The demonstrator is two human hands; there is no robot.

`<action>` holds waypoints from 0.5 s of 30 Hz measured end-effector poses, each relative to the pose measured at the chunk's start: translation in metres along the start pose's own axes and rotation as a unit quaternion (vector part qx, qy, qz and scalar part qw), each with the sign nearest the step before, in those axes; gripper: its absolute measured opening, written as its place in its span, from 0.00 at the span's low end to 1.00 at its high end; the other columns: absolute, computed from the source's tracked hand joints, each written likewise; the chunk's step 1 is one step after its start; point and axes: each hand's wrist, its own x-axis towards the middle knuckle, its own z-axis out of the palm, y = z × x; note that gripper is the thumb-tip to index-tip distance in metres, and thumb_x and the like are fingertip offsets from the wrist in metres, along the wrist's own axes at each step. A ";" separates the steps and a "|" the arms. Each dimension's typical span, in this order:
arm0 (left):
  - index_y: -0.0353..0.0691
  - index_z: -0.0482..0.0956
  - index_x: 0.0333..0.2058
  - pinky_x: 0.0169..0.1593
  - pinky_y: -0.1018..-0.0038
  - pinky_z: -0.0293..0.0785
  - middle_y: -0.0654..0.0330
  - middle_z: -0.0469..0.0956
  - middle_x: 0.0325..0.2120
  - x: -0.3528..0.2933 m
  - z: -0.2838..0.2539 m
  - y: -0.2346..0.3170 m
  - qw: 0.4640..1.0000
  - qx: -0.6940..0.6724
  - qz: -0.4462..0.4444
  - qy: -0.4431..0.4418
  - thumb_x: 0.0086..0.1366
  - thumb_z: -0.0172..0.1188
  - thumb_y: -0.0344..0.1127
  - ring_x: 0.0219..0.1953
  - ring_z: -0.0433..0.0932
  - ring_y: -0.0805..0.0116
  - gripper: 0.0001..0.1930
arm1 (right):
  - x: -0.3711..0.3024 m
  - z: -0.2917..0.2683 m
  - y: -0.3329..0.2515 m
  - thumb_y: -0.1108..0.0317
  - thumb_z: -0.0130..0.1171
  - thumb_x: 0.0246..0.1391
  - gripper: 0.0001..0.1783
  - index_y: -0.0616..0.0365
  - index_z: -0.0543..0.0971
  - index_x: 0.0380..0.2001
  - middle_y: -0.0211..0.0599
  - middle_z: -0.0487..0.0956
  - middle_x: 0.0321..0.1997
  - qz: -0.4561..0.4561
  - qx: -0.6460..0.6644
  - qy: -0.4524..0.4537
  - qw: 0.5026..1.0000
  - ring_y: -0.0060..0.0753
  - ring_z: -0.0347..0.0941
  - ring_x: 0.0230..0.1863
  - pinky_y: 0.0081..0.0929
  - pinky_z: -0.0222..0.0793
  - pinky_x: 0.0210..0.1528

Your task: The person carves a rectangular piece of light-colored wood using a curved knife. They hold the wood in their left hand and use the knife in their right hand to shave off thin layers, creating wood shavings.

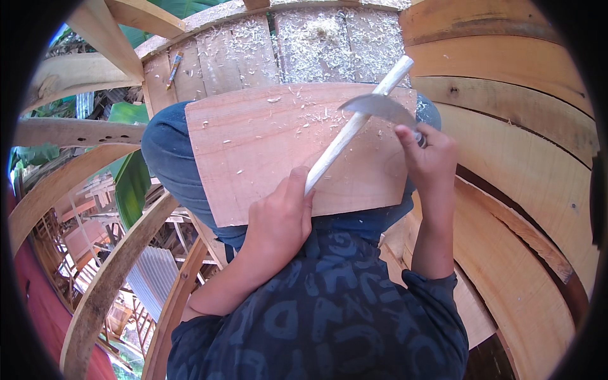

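The stick (339, 149), pale and whittled, slants across the middle of the frame, its lower end at the centre and its upper end toward the upper right. The left hand (278, 212), just left of centre, is closed around that lower end, with the thumb side toward the top. The right hand (429, 152), right of centre, grips the knife (383, 109) by its handle, mostly hidden by the fingers; the thumb points up toward the blade. The curved blade crosses over the stick above the frame's centre, its tip pointing left; whether the edge bites into the wood I cannot tell. Beneath both lies the board (247, 164), broad and reddish, resting across the person's lap, with curled chips scattered on its surface. Blue jeans (166, 149) show at its left and upper right edges, and a dark shirt (316, 316) with lettering fills the bottom centre. At the top centre, shavings (320, 38) lie thick over floor planks (218, 63). A small tube (174, 69) lies on the planks in the upper left. Broad wall boards (519, 126) curve down the right side. Along the left, wooden slats (107, 304) stand with gaps between them, through which a green leaf (132, 187) and a corrugated sheet (152, 278) show.
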 end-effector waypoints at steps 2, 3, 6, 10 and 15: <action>0.35 0.66 0.47 0.28 0.55 0.70 0.43 0.75 0.26 0.000 -0.002 0.001 1.000 0.007 -0.001 -0.010 0.61 0.56 0.27 0.26 0.76 0.41 0.16 | -0.018 0.013 -0.013 0.34 0.62 0.44 0.36 0.60 0.73 0.12 0.41 0.68 0.09 -0.098 -0.004 -0.010 0.995 0.45 0.67 0.13 0.32 0.62 0.16; 0.35 0.66 0.47 0.28 0.55 0.70 0.43 0.75 0.26 -0.001 -0.002 0.002 1.000 0.009 -0.002 -0.015 0.61 0.56 0.27 0.27 0.76 0.41 0.16 | -0.023 0.017 -0.014 0.34 0.62 0.44 0.35 0.61 0.74 0.13 0.41 0.68 0.09 -0.148 -0.006 -0.016 0.989 0.45 0.67 0.13 0.32 0.62 0.17; 0.36 0.67 0.47 0.25 0.58 0.73 0.48 0.74 0.26 -0.003 -0.001 -0.001 1.000 0.024 0.010 0.008 0.60 0.57 0.28 0.25 0.77 0.46 0.17 | -0.007 0.015 0.002 0.36 0.62 0.46 0.34 0.61 0.76 0.15 0.42 0.70 0.10 -0.081 -0.047 0.001 0.996 0.44 0.68 0.14 0.32 0.62 0.17; 0.35 0.66 0.46 0.27 0.55 0.70 0.43 0.74 0.26 -0.001 -0.001 0.000 1.000 -0.006 0.009 0.001 0.61 0.56 0.27 0.27 0.75 0.40 0.15 | 0.005 0.005 0.005 0.36 0.61 0.47 0.33 0.60 0.75 0.14 0.43 0.71 0.11 0.006 -0.021 -0.034 0.999 0.46 0.71 0.15 0.34 0.64 0.18; 0.35 0.67 0.45 0.27 0.56 0.70 0.44 0.74 0.26 -0.002 -0.001 0.001 1.000 -0.001 0.009 0.004 0.60 0.57 0.26 0.27 0.75 0.40 0.14 | -0.009 0.013 -0.004 0.34 0.61 0.46 0.35 0.61 0.74 0.14 0.42 0.70 0.11 -0.152 -0.099 0.028 0.983 0.40 0.70 0.14 0.31 0.63 0.19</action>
